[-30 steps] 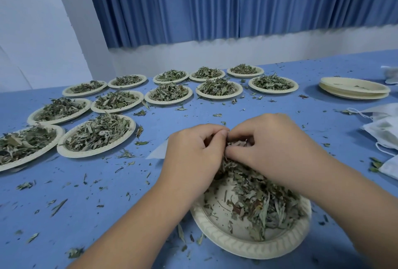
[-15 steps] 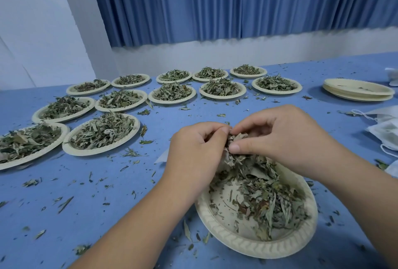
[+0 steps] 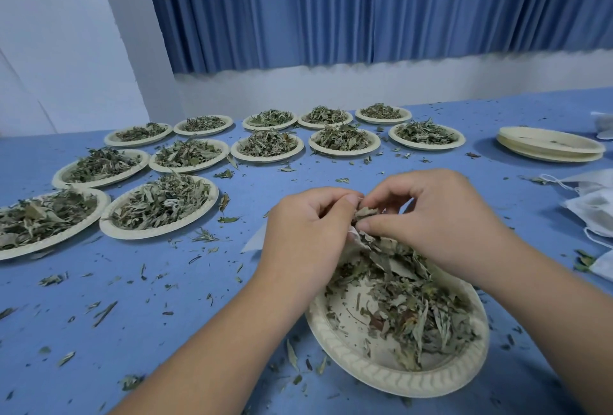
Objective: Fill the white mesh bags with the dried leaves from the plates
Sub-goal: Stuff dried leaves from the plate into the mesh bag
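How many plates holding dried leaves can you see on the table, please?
13 plates: five in the back row, five in the middle row, two at near left, one nearest the camera. More may lie off-frame left.

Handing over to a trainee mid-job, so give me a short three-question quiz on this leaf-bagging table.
1. True or false: the stack of empty plates sits on the person's right.
2. What do the right hand's fingers pinch? A dried leaves; B a plate rim; C a spare bag.
3. Fill in: the left hand grips a white mesh ___.
Key: 1 true; 2 A; 3 bag, that is, the white mesh bag showing from under that hand.
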A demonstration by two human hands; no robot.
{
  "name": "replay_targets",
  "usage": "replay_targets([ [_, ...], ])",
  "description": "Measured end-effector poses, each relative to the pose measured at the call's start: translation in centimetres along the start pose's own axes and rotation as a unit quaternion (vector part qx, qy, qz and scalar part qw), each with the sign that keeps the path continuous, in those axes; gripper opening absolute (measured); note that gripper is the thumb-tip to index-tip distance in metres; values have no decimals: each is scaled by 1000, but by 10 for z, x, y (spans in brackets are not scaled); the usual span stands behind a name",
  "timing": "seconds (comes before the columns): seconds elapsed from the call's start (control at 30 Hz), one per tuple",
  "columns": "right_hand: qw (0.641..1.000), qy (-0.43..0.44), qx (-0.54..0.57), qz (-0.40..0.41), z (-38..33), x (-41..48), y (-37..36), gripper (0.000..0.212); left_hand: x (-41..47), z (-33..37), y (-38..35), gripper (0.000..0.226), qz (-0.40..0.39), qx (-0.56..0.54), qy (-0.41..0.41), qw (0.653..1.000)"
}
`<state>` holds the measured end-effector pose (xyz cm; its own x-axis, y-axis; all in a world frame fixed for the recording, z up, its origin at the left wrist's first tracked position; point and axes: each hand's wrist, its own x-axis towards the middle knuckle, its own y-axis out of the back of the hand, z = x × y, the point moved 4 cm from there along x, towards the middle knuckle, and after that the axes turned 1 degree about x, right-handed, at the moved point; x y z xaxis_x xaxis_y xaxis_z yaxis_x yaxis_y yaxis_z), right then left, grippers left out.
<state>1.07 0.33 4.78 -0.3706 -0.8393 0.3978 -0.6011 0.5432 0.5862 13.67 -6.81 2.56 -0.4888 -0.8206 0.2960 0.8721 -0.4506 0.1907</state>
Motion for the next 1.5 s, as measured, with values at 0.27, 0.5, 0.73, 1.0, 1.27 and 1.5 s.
replay_targets([
  [0.27,987,74,-140,-10,-2,-1,-7,6,-1,-1,-2,26,-16,4,-8,1000],
  [0.5,999,47,-25,-6,-2,-2,-3,14,2,-5,0,24,11,-9,16,1000],
  [0.73,999,29,-29,34,-3,0,7,33,2,-5,4,22,26,-1,20,999],
  [1.0,990,-34,-96,-94,0,-5,-9,64,7,-9,7,22,50,-46,41,997],
  [1.27,1000,1,-7,5,-2,-4,-3,27,7,-9,8,22,50,-65,31,996],
  [1.5,999,27,11,34,-4,-4,1,24,5,-6,6,21,48,-40,20,998],
])
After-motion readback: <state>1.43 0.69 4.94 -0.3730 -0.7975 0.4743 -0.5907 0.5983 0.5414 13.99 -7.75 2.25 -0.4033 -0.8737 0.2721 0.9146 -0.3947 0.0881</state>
